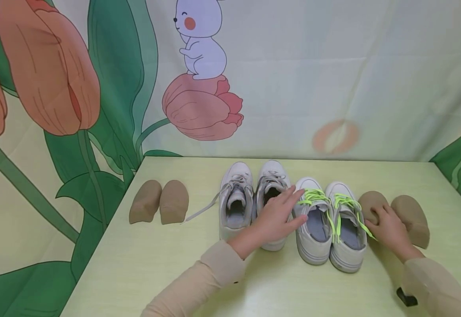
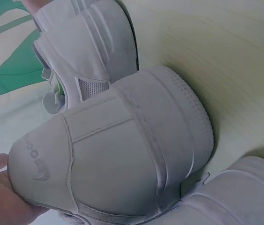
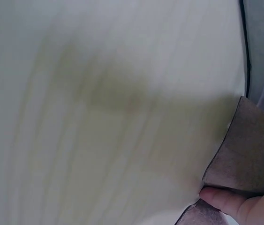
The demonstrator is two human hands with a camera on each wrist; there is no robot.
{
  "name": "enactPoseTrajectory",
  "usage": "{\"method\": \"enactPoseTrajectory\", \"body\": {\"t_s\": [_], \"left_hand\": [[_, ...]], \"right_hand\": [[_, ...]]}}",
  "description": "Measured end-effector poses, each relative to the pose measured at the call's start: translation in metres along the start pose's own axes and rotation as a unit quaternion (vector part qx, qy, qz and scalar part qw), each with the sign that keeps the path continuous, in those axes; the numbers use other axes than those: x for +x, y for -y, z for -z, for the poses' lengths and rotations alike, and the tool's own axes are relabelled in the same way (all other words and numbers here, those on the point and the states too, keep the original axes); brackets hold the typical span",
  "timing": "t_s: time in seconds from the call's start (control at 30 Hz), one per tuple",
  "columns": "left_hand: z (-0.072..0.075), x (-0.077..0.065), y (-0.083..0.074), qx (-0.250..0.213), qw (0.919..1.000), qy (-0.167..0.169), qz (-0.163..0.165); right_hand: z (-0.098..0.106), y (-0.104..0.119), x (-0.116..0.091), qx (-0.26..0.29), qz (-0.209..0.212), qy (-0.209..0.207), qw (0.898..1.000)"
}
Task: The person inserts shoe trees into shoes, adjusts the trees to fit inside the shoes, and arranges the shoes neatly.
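My right hand (image 1: pixel 390 229) grips the left brown toe-shaped shoe insert (image 1: pixel 371 200) of the right-hand pair, with fingers and thumb on its two sides. Its mate, another brown insert (image 1: pixel 414 215), lies just right of the hand. My left hand (image 1: pixel 276 218) spreads its fingers over a white shoe with grey laces (image 1: pixel 272 169), hiding part of its opening. In the left wrist view, that hand is by the heel of a white shoe (image 2: pixel 113 150). Between the hands stand two white shoes with neon-green laces, a left one (image 1: pixel 313 246) and a right one (image 1: pixel 347 257).
Another grey-laced white shoe (image 1: pixel 236 198) stands left of my left hand, one lace trailing over the table (image 1: pixel 143 273). Farther left lie two more brown inserts, one (image 1: pixel 145 202) beside the other (image 1: pixel 174 202). A printed tulip curtain (image 1: pixel 294 88) hangs behind the table.
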State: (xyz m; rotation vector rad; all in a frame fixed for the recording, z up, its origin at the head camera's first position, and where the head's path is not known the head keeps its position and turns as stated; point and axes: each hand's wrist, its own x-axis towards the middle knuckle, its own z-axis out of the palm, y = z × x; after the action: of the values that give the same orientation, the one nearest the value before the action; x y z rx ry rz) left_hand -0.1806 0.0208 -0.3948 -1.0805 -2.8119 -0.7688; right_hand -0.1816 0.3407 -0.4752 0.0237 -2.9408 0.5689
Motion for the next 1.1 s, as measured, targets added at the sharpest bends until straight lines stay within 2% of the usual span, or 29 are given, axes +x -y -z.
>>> {"method": "enactPoseTrajectory", "body": {"t_s": [0.17,0.37,0.77,1.1], "left_hand": [[0.0,0.005,-0.003,-0.007,1.0,0.006,0.003],[0.001,0.017,-0.008,-0.014,0.9993,0.025,0.025],[-0.003,0.041,-0.012,0.012,0.9969,0.051,0.058],[-0.009,0.054,-0.013,0.039,0.995,0.078,0.049]], "right_hand": [[0.001,-0.001,0.001,-0.005,0.003,-0.003,1.0],[0.003,-0.004,0.005,-0.002,0.001,0.002,1.0],[0.005,-0.004,0.009,-0.001,-0.003,0.008,1.0],[0.002,-0.006,0.01,-0.011,-0.007,0.008,1.0]]}}
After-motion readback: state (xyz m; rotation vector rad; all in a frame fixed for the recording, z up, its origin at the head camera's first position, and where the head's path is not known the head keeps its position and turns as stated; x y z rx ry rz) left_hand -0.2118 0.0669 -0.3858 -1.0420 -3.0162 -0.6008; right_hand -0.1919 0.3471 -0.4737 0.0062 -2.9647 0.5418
